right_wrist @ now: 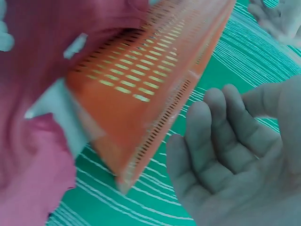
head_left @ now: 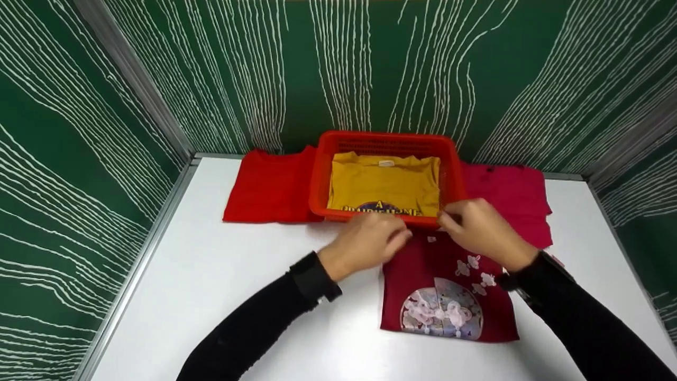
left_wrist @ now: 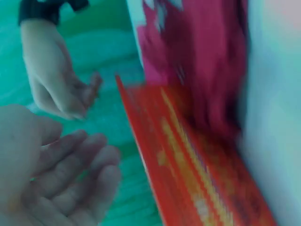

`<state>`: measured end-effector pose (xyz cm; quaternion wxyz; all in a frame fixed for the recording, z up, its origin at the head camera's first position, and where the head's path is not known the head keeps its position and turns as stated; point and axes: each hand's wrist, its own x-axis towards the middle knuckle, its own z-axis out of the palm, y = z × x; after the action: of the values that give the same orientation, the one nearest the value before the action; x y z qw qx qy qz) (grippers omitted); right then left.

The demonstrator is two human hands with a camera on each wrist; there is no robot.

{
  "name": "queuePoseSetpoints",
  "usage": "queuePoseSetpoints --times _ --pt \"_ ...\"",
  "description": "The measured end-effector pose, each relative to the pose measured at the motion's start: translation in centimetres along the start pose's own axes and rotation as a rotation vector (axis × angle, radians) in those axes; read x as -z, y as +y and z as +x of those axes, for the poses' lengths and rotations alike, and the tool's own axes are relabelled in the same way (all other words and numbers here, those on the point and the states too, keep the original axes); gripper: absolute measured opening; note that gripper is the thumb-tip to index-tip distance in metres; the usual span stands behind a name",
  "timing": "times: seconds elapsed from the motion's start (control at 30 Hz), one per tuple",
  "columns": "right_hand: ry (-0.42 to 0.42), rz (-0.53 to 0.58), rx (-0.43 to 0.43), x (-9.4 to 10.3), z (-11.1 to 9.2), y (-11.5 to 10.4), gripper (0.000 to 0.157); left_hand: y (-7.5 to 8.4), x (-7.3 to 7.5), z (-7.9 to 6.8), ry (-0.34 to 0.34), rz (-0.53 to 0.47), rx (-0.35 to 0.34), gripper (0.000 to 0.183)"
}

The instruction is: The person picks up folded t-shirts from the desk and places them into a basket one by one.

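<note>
Just in front of the red plastic basket (head_left: 455, 153), my left hand (head_left: 367, 241) hovers with loosely bent fingers and nothing in them. My right hand (head_left: 484, 230) is by the basket's front right corner. The right wrist view shows its fingers slightly curved and apart from the basket wall. A folded yellow T-shirt (head_left: 389, 182) with printed lettering lies inside the basket; its lower part is hidden by the rim. Below both hands a dark red shirt (head_left: 396, 307) with a round floral print lies flat, its upper end partly covered by the hands and basket.
A folded red shirt (head_left: 270, 188) lies left of the basket, and a pink garment (head_left: 508, 193) lies to its right. All rest on a white table (head_left: 174, 296), enclosed by green panels (head_left: 296, 74) with white lines close behind the basket.
</note>
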<state>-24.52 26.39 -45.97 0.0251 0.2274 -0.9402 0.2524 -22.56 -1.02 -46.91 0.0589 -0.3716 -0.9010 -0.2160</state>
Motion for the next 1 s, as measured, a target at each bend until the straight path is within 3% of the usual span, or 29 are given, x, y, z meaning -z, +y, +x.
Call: queuePoseSetpoints --times 0.2,0.33,0.43,0.6,1.0 --pt "-0.234 -0.074 -0.142 -0.6 -3.2 2.9 0.02 1.5 -3.9 -0.6 -0.218 0.174 0.005 0.027" --pt "-0.305 -0.104 -0.184 -2.0 -4.8 4.6 0.017 0.8 -6.6 -0.7 -0.278 0.251 0.022 0.023" --pt "-0.319 -0.123 -0.174 -3.3 -5.7 5.5 0.011 0.4 -7.8 -0.8 -0.31 0.261 0.057 0.025" --pt "-0.297 -0.158 -0.132 -4.3 -6.0 6.0 0.017 0.0 -8.0 -0.9 -0.336 0.26 0.094 0.028" --pt "-0.248 -0.16 -0.143 -5.9 -5.5 4.5 0.018 -1.4 -7.5 -2.4 -0.275 0.278 0.081 0.022"
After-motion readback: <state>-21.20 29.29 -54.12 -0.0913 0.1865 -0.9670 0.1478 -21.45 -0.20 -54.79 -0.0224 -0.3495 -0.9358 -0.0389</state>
